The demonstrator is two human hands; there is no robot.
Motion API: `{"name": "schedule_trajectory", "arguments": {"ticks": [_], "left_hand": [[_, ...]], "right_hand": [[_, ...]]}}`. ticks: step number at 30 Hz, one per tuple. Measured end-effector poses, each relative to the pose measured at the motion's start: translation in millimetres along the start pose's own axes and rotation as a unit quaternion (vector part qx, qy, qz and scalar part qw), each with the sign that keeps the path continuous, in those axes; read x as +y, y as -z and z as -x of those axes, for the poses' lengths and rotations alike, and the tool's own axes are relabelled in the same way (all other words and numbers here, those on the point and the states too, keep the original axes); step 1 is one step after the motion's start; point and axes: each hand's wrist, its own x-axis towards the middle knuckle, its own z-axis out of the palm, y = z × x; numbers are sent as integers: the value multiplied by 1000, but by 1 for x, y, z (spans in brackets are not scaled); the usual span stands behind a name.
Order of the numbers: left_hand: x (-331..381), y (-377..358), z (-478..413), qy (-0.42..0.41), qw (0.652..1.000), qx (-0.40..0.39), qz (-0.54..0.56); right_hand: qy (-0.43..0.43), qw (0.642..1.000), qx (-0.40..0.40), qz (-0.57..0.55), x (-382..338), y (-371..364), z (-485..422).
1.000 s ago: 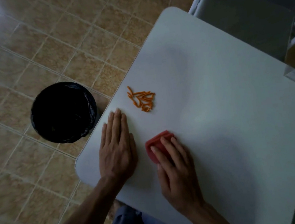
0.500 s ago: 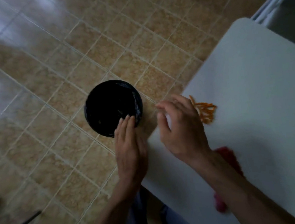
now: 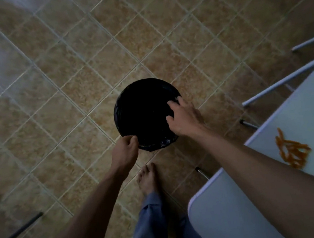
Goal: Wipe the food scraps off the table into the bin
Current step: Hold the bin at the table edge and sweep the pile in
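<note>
The bin (image 3: 118,111) stands upright on the tiled floor (image 3: 52,76), mouth facing up; its black interior shows no detail. The left hand (image 3: 125,152) grips the near rim. The right hand (image 3: 184,118) lies on the right rim, fingers bent; its hold cannot be determined. The food scraps (image 3: 292,151), orange strips, lie near the table (image 3: 233,218) edge, fanning from upper left to lower right. The frame edge cuts off the table.

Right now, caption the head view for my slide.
Left hand grips the round black-lined bin, right hand reaches over it; orange food scraps lie on the white table.
</note>
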Motion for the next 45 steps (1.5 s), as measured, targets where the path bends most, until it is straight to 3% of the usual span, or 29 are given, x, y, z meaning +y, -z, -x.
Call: {"name": "schedule_trajectory", "arguments": {"ticks": [3, 5, 10, 14, 22, 28, 32, 35, 40, 45], "left_hand": [[-14, -4, -26, 80, 991, 105, 15], [-22, -6, -42, 125, 984, 125, 26], [-26, -15, -73, 146, 988, 27, 50], [-22, -14, -95, 159, 985, 32, 53], [24, -3, -74, 105, 991, -48, 65], [79, 5, -20, 52, 986, -87, 133], [102, 5, 5, 25, 984, -93, 149], [111, -9, 18, 21, 985, -83, 148], [96, -46, 19, 44, 989, -68, 127], [73, -87, 17, 58, 986, -64, 144]], "right_hand": [[-77, 995, -5, -60, 5, -2, -33], [-125, 985, -19, -113, 11, -4, -52], [-173, 967, -64, -178, 21, -13, -75], [-168, 966, -48, -188, 28, -13, -77], [-187, 951, -8, -247, 41, 25, -47], [-170, 947, 40, -269, 38, 79, 5], [-105, 950, 138, -258, 36, 105, 69], [-75, 929, 249, -265, 31, 100, 129], [-105, 893, 351, -261, 35, 42, 213], [-165, 848, 458, -208, 87, -21, 274]]}}
